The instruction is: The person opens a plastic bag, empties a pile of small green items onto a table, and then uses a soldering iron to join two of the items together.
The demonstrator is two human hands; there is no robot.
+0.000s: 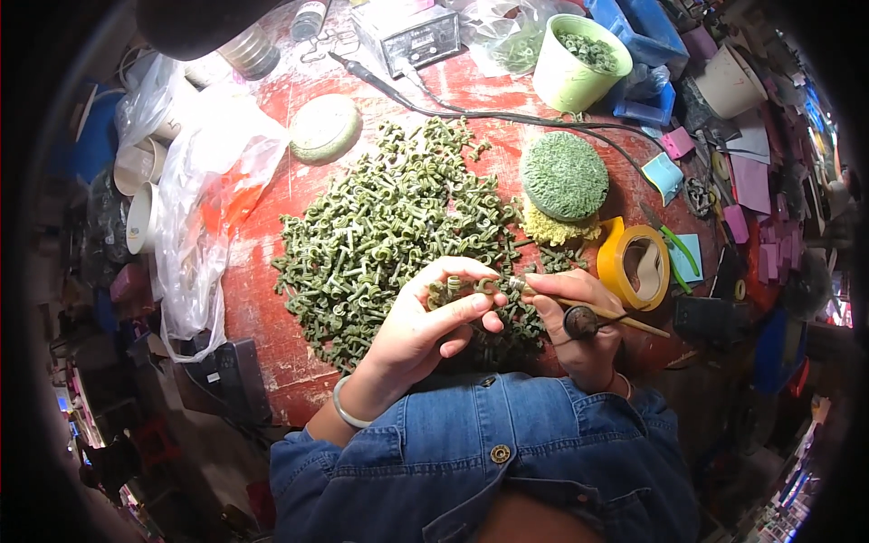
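Observation:
Just above the front of a large heap of small green curled pieces (398, 217), my left hand (421, 317) is closed in a pinch on a small green curled piece (487, 286). More green shows between its fingers. Facing it from the right, my right hand (584, 330) grips a slim hand tool whose metal tip (519, 284) meets or nearly meets the piece. A round black part (580, 322), with a dark cord-like line, and a thin wooden stick (647, 328) show at this hand; how they join the tool is hidden.
The heap covers much of the red table (249, 299). A yellow tape roll (634, 267), green-handled pliers (679, 252) and a round green pad (565, 176) lie right. A pale green bucket (579, 68), control box (412, 41) and corded pen (362, 72) stand behind; plastic bags (195, 208) hang left.

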